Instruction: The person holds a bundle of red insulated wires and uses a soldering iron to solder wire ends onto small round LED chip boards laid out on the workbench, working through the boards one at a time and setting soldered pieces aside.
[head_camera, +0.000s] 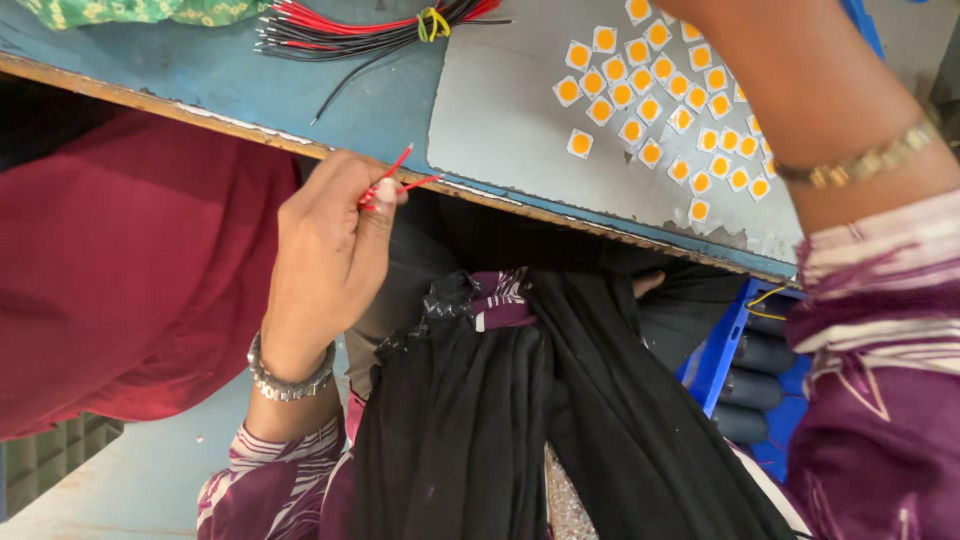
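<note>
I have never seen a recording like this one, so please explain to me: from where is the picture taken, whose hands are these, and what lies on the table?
There is one picture, from a camera worn on the person's head, looking down at their own hands. The left hand, with a metal wristband, pinches short red wires at the edge of the blue table. The right arm reaches up past the top of the picture, so that hand is not seen. On the table lies a grey sheet with many small white squares with orange centres, and a tied bundle of red and black wires. Below is dark cloth on the person's lap.
</note>
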